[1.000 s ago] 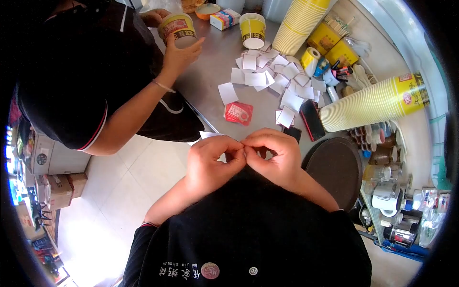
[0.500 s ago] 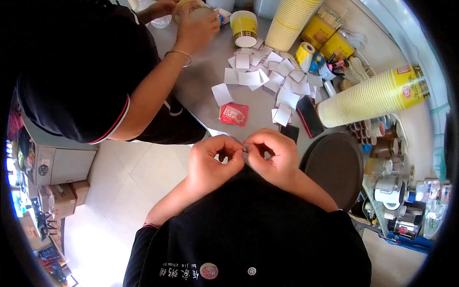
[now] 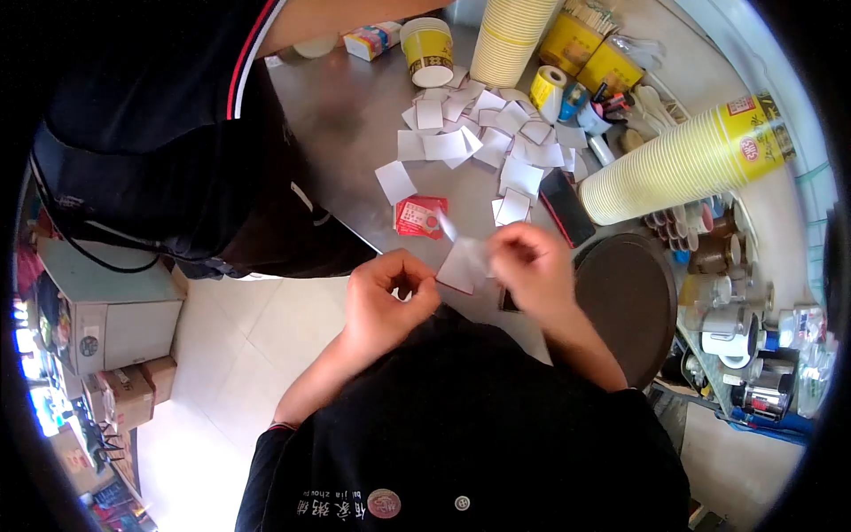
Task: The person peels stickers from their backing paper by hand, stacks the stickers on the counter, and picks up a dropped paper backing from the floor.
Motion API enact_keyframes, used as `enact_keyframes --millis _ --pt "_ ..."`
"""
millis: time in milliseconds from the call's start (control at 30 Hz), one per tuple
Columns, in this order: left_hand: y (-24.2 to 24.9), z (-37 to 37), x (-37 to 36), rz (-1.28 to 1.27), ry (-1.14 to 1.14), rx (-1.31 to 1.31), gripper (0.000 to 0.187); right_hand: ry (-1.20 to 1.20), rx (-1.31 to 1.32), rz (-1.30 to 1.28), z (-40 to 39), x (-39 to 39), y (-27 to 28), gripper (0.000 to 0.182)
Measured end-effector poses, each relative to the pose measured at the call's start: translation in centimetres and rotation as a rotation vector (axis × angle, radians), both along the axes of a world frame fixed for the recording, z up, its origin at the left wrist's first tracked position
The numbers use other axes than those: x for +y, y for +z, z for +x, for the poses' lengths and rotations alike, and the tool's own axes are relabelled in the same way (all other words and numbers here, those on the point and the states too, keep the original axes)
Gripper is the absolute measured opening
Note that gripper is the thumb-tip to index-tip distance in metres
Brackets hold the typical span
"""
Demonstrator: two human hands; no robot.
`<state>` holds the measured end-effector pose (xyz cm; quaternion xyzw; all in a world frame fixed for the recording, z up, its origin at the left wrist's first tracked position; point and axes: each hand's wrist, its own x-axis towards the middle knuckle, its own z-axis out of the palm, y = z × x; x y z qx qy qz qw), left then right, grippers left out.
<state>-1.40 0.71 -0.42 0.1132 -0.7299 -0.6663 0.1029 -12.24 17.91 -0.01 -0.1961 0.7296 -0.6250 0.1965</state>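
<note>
In front of my chest, my left hand (image 3: 390, 294) pinches the lower left corner of a white-faced card (image 3: 456, 269) with a red edge. My right hand (image 3: 534, 270) is closed with fingertips together at the card's right side. From it a thin whitish strip (image 3: 446, 225), smeared by motion, sticks up over the card; it looks like a thin film or paper. Just beyond lies a small stack of red printed cards (image 3: 420, 217). Many loose white cards (image 3: 443, 145) are spread over the grey table (image 3: 341, 133) behind the stack.
A yellow paper tub (image 3: 427, 53) and tall stacks of tubs, one upright (image 3: 510, 44) and one lying (image 3: 683, 164), stand around the cards. A phone (image 3: 567, 208) and a round dark tray (image 3: 625, 310) are at right. At left stands a co-worker in a dark shirt (image 3: 168, 106).
My hands were pinched together; now my right hand has moved right and the card and whitish strip show between them. The co-worker's arm has moved up, and the clear container they held is out of view.
</note>
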Motion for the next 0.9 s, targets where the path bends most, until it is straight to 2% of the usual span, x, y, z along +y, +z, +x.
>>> enact_keyframes --millis 67,133,200,267,300,367,400,467,500,600,667,733,900 --pt "-0.9 -1.4 -0.4 -0.015 -0.003 -0.027 0.003 -0.28 0.041 -0.028 -2.7 2.2 -0.8 0.009" --pt "-2.6 -3.9 -0.9 -0.186 0.114 -0.051 0.005 -0.481 0.163 0.031 -4.9 5.0 -0.4 0.008" --pt "-4.4 -7.6 -1.0 -0.034 0.109 -0.035 0.009 -0.611 0.209 -0.018 -5.4 5.6 1.1 0.007" --pt "-5.2 -11.3 -0.4 -0.202 0.059 -0.004 0.02 -0.608 0.232 -0.034 -5.2 5.1 1.5 0.007" --pt "-6.5 -12.8 0.1 -0.202 0.057 -0.002 0.02 -0.576 0.266 -0.043 -5.0 4.4 1.5 0.007" --pt "-10.0 -14.7 0.8 -0.313 -0.059 0.04 0.035 -0.48 0.344 -0.101 -4.7 3.2 1.2 0.009" --pt "-10.8 -14.5 0.7 -0.314 -0.058 0.04 0.035 -0.433 0.35 -0.13 -4.6 2.9 0.6 0.011" --pt "-12.5 -13.2 0.2 -0.479 -0.182 -0.191 0.047 -0.296 0.385 -0.209 -4.3 2.0 0.2 0.01" --pt "-13.0 -12.4 0.1 -0.484 -0.19 -0.198 0.047 -0.231 0.42 -0.13 -3.7 1.4 1.1 0.01" --pt "-15.4 -9.6 -0.2 -0.519 -0.107 -0.095 0.041 -0.157 0.427 -0.196 -3.3 -1.3 1.4 0.011" --pt "-17.2 -8.8 -0.6 -1.01 -0.077 0.16 0.046 -0.107 0.432 -0.229 -3.2 -3.1 1.4 0.01" --pt "-18.2 -7.9 -1.3 -1.25 -0.015 0.179 0.043 -0.034 0.538 -0.239 -2.8 -4.6 1.5 0.011" --pt "-17.0 -6.0 -2.1 -1.273 0.056 -0.002 0.036 0.097 0.725 -0.202 -2.1 -6.3 2.8 0.014"
